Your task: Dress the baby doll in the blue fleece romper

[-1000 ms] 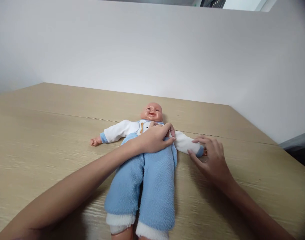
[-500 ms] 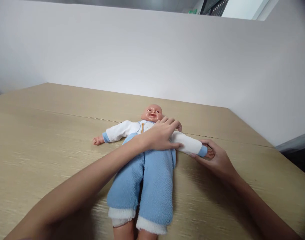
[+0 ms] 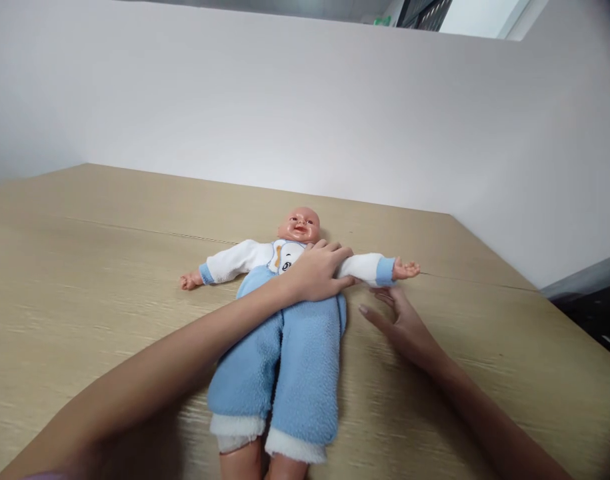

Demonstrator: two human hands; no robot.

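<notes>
A baby doll [image 3: 309, 360] in a blue and white fleece outfit lies on its back, head pointing away from me, arms spread. My left hand [image 3: 322, 270] reaches across its chest and is closed around the upper part of the sleeved arm on the right, thumb on the near side. Beyond my fingers, that white sleeve [image 3: 362, 268] ends in a blue cuff [image 3: 385, 271] and a bare doll hand [image 3: 406, 269]. Just below the cuff is my right hand [image 3: 397, 320], thumb and fingers apart, holding nothing; its fingertips are partly hidden behind the sleeve.
The doll rests on a wide wooden table [image 3: 109, 267] with a thin seam across it. Behind the table stands a plain white wall [image 3: 285, 107]. A dark object [image 3: 595, 307] shows past the table's right edge.
My right hand has let go of the doll's cuff and moved left and slightly down. The doll's forearm now points straighter out and higher. My left hand stays at the upper arm.
</notes>
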